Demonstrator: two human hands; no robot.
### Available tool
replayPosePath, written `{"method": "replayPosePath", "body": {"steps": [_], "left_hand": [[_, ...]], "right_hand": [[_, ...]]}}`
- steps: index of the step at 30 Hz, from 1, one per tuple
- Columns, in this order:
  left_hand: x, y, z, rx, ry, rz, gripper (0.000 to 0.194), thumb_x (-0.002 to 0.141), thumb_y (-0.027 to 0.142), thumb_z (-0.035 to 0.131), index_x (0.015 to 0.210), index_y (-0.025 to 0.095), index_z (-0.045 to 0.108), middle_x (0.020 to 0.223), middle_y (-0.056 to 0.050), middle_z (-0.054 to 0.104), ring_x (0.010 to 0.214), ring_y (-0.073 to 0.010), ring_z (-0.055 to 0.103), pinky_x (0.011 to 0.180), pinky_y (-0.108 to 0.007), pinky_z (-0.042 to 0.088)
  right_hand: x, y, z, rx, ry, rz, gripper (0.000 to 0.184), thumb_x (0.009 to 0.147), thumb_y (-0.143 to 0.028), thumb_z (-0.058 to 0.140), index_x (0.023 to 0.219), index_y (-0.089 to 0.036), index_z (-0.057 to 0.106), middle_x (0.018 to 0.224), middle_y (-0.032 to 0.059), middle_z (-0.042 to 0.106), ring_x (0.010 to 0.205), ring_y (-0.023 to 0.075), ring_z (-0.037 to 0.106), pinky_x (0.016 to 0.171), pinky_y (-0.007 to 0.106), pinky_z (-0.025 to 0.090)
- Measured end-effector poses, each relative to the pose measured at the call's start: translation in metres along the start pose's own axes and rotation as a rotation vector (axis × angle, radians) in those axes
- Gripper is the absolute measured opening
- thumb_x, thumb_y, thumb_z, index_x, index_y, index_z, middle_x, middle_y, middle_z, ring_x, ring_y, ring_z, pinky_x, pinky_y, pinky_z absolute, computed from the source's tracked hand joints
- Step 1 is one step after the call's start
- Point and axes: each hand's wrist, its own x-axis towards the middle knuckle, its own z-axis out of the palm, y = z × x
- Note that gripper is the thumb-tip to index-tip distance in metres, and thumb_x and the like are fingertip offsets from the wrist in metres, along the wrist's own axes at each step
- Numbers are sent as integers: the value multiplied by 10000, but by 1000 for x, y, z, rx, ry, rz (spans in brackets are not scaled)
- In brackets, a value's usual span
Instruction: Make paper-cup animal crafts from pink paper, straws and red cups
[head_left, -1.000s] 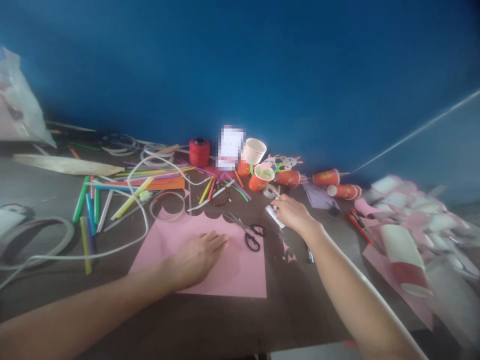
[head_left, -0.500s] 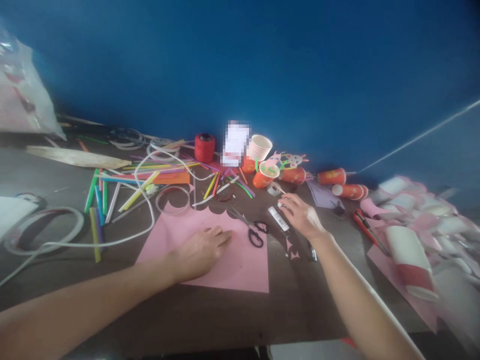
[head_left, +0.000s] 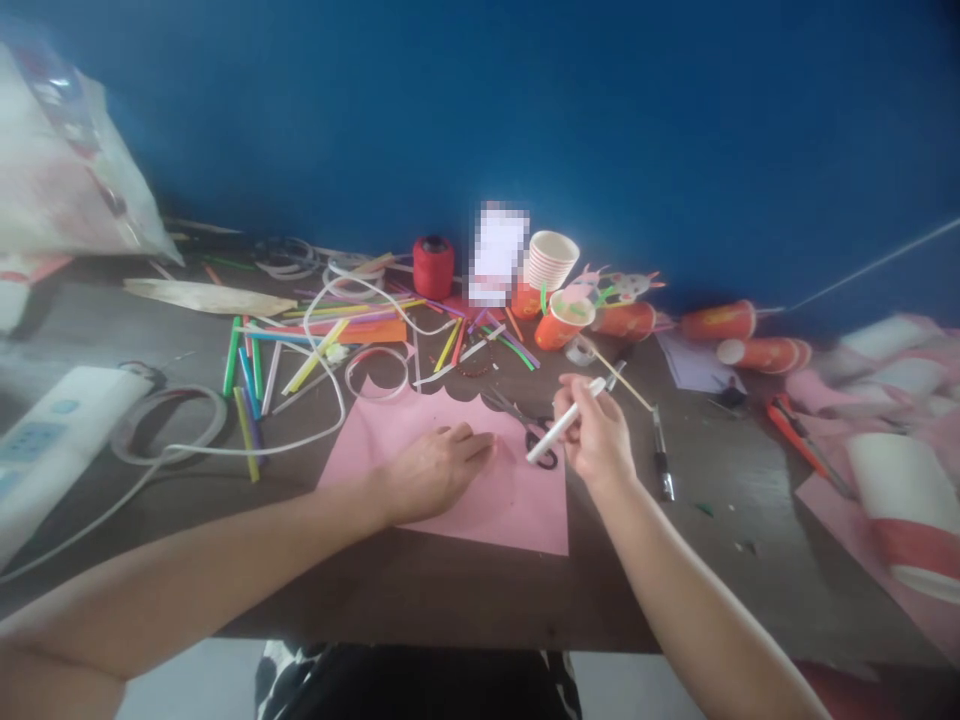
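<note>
My left hand (head_left: 435, 475) lies palm down on a pink sheet of paper (head_left: 517, 515), its fingers stretched toward the right. Scallops are cut along the sheet's far edge. A white pen (head_left: 559, 432) is gripped in my right hand (head_left: 600, 440), slanting down to the left above the sheet's right side. Behind it, a pair of scissors (head_left: 551, 462) with black handles rests on the paper, partly hidden by the pen and hand. Just right of my right hand lies a black and clear pen (head_left: 661, 455).
Colourful strips (head_left: 322, 345), a white cable (head_left: 262, 452) and a power strip (head_left: 64, 420) lie left. Paper cups (head_left: 566, 320) and a red spool (head_left: 433, 268) stand behind. A red cutter (head_left: 806, 445) and a white-and-red cup (head_left: 907, 510) lie right.
My right hand has come back toward the sheet's right side, and the white pen now shows clearly in it. My left hand stays on the paper. The whole view has shifted.
</note>
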Motion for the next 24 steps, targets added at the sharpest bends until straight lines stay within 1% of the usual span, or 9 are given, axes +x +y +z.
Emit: {"method": "replayPosePath", "body": {"steps": [3, 5, 7, 10, 13, 15, 17, 20, 24], "left_hand": [[2, -2, -1, -117, 71, -23, 336, 883, 131, 367, 1180, 125, 524, 1235, -96, 547, 925, -212, 518, 795, -354, 450], [3, -5, -1, -237, 108, -65, 306, 881, 202, 429, 1161, 135, 533, 1182, -86, 578, 958, -210, 531, 849, -350, 448], [3, -7, -2, -337, 118, -101, 324, 850, 300, 515, 1135, 148, 544, 1142, -79, 596, 978, -209, 541, 873, -346, 451], [4, -9, -3, -372, 112, -93, 387, 804, 397, 582, 1112, 165, 561, 1137, -78, 601, 994, -217, 551, 880, -361, 451], [6, -7, -4, -343, 146, -97, 305, 866, 370, 508, 1086, 172, 578, 1072, -77, 629, 931, -195, 580, 837, -351, 462], [7, -7, -5, -344, 171, -118, 254, 901, 333, 455, 1040, 170, 591, 992, -67, 649, 878, -177, 594, 798, -329, 471], [8, -7, -4, -363, 175, -118, 220, 902, 307, 459, 1007, 168, 594, 939, -55, 655, 857, -169, 597, 786, -316, 471], [8, -10, -3, -405, 166, -100, 196, 884, 273, 498, 1022, 169, 590, 968, -49, 654, 871, -163, 591, 811, -309, 464], [6, -11, -3, -409, 113, -129, 225, 878, 278, 507, 1052, 172, 601, 1031, -57, 650, 909, -174, 583, 821, -313, 465]], "right_hand": [[-6, 14, 3, 29, -110, 125, 264, 728, -410, 673, 768, -180, 550, 541, -78, 473, 350, 29, 375, 339, 158, 310], [-14, 19, 5, -24, -187, 134, 264, 750, -417, 653, 728, -174, 553, 564, -54, 512, 391, 53, 455, 362, 169, 334], [-21, 19, 7, -109, -280, 81, 259, 793, -411, 613, 710, -172, 555, 557, -43, 526, 436, 76, 506, 406, 184, 368], [-29, 12, 11, -286, -402, -74, 247, 855, -371, 547, 711, -171, 565, 603, -19, 564, 541, 105, 566, 548, 230, 443], [-34, 5, 15, -428, -490, -232, 245, 883, -328, 510, 710, -171, 583, 711, 19, 602, 678, 139, 598, 676, 282, 462], [-35, 4, 17, -478, -531, -322, 225, 881, -305, 515, 716, -177, 597, 759, 36, 617, 754, 158, 595, 723, 303, 461], [-36, 6, 17, -503, -565, -388, 157, 861, -287, 549, 762, -187, 618, 808, 47, 634, 807, 173, 591, 756, 322, 463], [-36, 9, 15, -492, -594, -420, 85, 832, -266, 591, 854, -196, 634, 881, 57, 646, 855, 184, 598, 794, 342, 469], [-34, 11, 10, -481, -584, -340, 119, 836, -269, 585, 902, -185, 637, 889, 61, 650, 858, 184, 611, 783, 328, 479]]}}
